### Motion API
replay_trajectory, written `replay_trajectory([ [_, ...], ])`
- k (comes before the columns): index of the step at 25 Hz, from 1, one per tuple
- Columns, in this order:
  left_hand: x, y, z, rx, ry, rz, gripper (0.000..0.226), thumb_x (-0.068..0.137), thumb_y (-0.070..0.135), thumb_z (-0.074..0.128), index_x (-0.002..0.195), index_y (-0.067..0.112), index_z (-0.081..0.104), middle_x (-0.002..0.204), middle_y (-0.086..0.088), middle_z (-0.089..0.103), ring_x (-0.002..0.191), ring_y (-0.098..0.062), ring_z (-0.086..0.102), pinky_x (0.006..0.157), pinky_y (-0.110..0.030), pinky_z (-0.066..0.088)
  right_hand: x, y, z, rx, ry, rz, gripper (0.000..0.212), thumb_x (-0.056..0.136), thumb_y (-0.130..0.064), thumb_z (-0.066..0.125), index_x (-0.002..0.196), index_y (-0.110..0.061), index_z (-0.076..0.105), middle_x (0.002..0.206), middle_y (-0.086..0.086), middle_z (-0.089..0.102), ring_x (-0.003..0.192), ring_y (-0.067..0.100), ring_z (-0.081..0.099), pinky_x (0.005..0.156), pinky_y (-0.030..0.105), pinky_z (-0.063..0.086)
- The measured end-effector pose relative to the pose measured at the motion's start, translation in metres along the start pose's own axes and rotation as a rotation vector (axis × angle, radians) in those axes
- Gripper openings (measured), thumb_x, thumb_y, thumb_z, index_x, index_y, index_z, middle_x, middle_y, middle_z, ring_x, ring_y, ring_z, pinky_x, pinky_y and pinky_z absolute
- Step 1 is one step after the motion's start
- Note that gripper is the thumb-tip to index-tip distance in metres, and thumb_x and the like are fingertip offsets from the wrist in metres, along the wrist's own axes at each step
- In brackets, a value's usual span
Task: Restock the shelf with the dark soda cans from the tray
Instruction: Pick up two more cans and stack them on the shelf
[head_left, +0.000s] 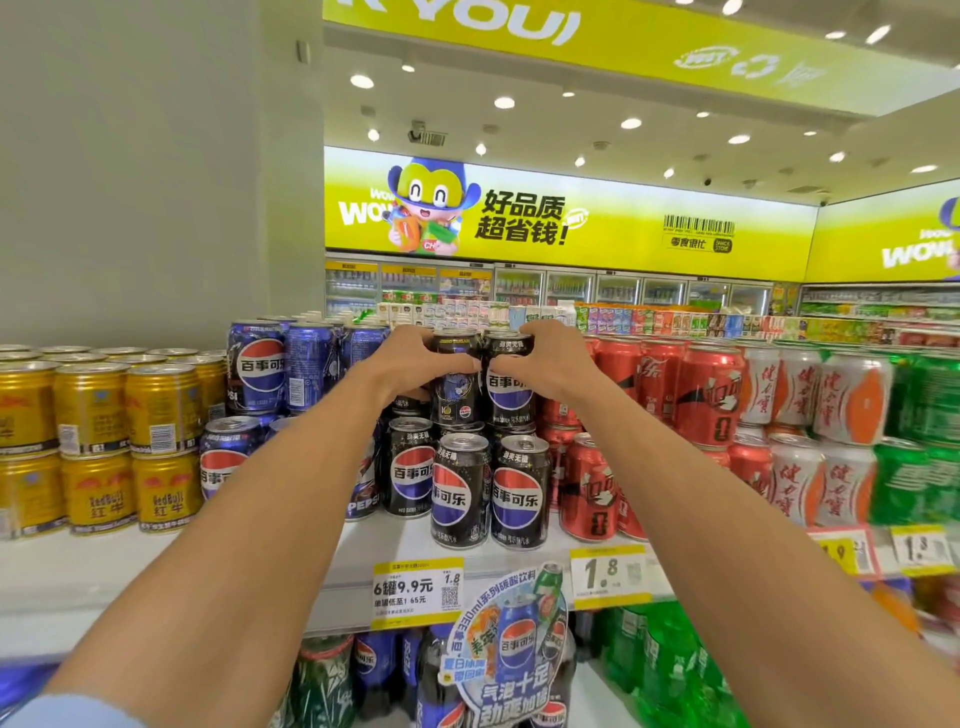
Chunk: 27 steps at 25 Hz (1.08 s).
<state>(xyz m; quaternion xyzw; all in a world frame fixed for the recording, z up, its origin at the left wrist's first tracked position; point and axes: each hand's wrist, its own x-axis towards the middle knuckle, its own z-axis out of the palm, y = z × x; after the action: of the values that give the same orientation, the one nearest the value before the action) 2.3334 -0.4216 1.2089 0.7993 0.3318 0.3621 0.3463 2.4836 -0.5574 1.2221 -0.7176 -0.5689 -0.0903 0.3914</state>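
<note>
Dark soda cans (457, 395), left fingers (439, 340) curled round one, right fingers (527, 332) round another

yellow banner (566, 218), recessed ceiling lights (630, 123)

head view, level, near the shelf (363, 545)

- White shelf (104, 566), price tags (417, 592) on its near edge.
- Standing on it in two tiers, left to right: gold cans (98, 493), blue cans (223, 467), black cans (460, 499), red cans (592, 493), white-orange cans (795, 483), green cans (904, 483).
</note>
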Motion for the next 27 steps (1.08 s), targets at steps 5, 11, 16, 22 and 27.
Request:
replay_trajectory([
  [5,0.003,0.0,0.003,0.068,0.026,-0.004,0.076,0.048,0.065,0.085,0.091,0.01,0.057,0.091,-0.007,0.055,0.082,-0.022,0.063,0.08,-0.05,0.062,0.001,-0.002,0.004,-0.067,0.013,0.015,0.041,0.086,-0.034,0.071,0.099,0.004,0.063,0.09,0.024,0.066,0.084,0.037,0.064,0.066,0.039,0.05],
  [11,0.002,-0.002,0.006,0.048,0.035,0.01,0.076,0.046,0.067,0.084,0.089,0.01,0.055,0.083,-0.014,0.052,0.072,-0.025,0.059,0.07,-0.039,0.06,0.0,-0.006,0.002,-0.173,0.009,0.017,0.033,0.085,-0.035,0.068,0.088,-0.002,0.063,0.068,0.012,0.055,0.064,0.028,0.052,0.052,0.032,0.039],
  [16,0.004,-0.005,0.008,0.051,0.056,0.031,0.074,0.045,0.068,0.084,0.086,0.017,0.048,0.084,-0.005,0.046,0.068,-0.02,0.049,0.06,-0.036,0.052,0.003,-0.006,0.002,-0.232,0.015,-0.025,0.038,0.086,-0.036,0.069,0.073,-0.001,0.064,0.061,0.012,0.057,0.059,0.029,0.056,0.05,0.033,0.044],
  [22,0.004,-0.003,0.012,0.052,0.065,0.028,0.069,0.052,0.062,0.085,0.083,0.014,0.047,0.079,-0.01,0.044,0.065,-0.021,0.048,0.059,-0.035,0.047,0.004,-0.004,-0.002,-0.293,0.027,-0.049,0.05,0.084,-0.034,0.069,0.056,-0.012,0.034,0.053,0.002,0.033,0.047,0.017,0.03,0.044,0.028,0.022],
  [27,0.003,-0.003,0.014,0.054,0.087,0.026,0.073,0.049,0.066,0.083,0.078,0.015,0.04,0.078,-0.009,0.038,0.066,-0.02,0.045,0.062,-0.038,0.045,0.004,-0.002,0.002,-0.339,0.025,-0.062,0.039,0.085,-0.037,0.067,0.068,-0.007,0.049,0.06,0.006,0.045,0.056,0.025,0.045,0.046,0.027,0.028],
])
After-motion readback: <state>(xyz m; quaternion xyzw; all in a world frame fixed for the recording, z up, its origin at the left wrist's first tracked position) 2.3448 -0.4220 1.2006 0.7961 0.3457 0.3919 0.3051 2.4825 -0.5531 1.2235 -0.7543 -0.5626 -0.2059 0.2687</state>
